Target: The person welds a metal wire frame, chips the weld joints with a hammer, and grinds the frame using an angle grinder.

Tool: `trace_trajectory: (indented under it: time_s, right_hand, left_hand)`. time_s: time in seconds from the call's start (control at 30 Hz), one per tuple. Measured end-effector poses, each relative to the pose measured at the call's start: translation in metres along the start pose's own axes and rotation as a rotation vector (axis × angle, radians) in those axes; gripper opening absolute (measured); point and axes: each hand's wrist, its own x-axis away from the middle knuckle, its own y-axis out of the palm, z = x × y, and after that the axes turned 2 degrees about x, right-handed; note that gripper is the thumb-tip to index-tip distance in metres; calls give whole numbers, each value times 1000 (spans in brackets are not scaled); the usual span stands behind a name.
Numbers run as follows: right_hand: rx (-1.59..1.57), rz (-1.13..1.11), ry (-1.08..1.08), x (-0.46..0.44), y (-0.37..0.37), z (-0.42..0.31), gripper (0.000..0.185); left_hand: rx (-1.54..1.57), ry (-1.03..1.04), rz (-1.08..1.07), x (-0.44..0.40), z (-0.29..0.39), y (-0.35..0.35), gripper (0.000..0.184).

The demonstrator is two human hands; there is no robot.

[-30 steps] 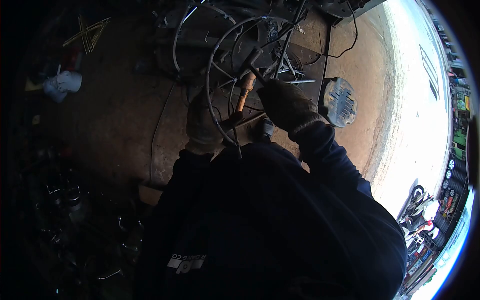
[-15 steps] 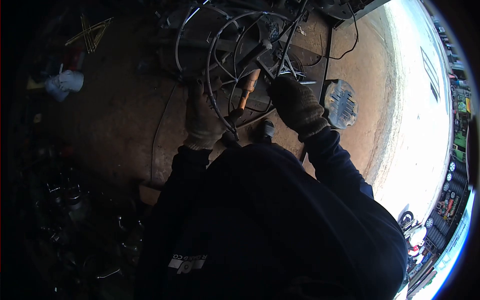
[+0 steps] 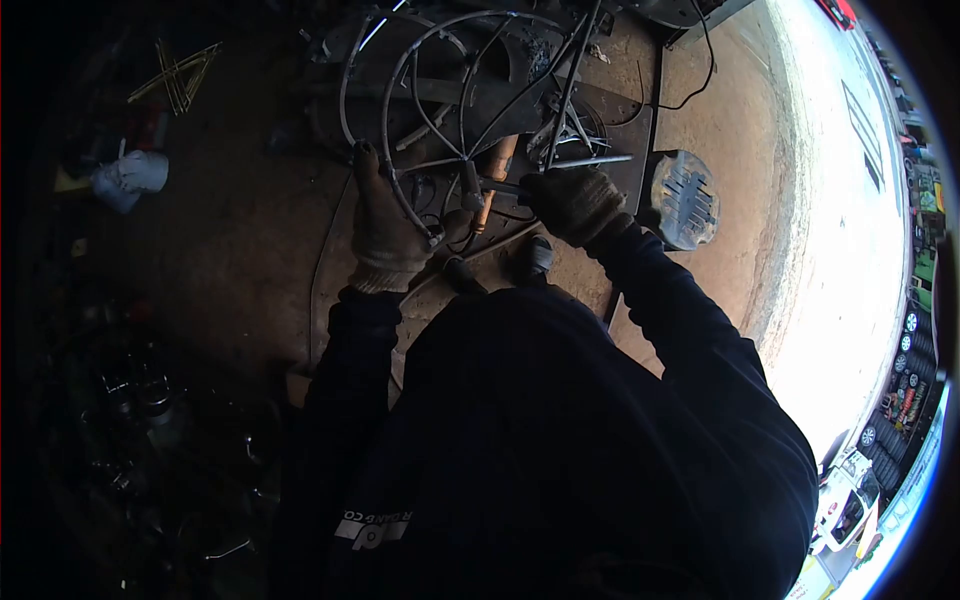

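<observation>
My gloved right hand (image 3: 575,205) is closed round the handle of a hammer, whose dark head (image 3: 470,186) is at the lower part of a round frame of bent metal rods (image 3: 389,120). My gloved left hand (image 3: 388,225) grips the curved rod of that frame on its left side, with the thumb hidden behind the rod. Behind the hammer an orange-handled tool (image 3: 498,165) lies slanted. A light metal rod (image 3: 595,161) lies just beyond my right hand.
A dark stool-like seat with slots (image 3: 685,202) stands to the right. Thin yellowish rods (image 3: 178,78) lie crossed at the upper left, above a pale crumpled object (image 3: 130,179). Dark cables (image 3: 318,262) run over the brown floor. Shiny metal parts are at the lower left.
The hammer head has come down and left, from above the orange handle to the frame's lower rods. The frame and my left hand have shifted left.
</observation>
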Motion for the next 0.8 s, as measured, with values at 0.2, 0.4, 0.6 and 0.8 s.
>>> trace_trajectory:
  time_s: [0.2, 0.4, 0.6, 0.8]
  right_hand:
    - [-33, 7, -5, 4, 10, -5, 21]
    - [-65, 7, -11, 10, 4, -10, 15]
    - [-192, 93, 149, 3, 19, -3, 14]
    - [-175, -125, 128, 3, 30, 1, 21]
  left_hand:
    - [67, -83, -84, -4, 3, -12, 121]
    - [92, -42, -73, -14, 5, -13, 122]
    - [0, -25, 14, -15, 5, -12, 122]
    - [14, -5, 28, -15, 8, -8, 120]
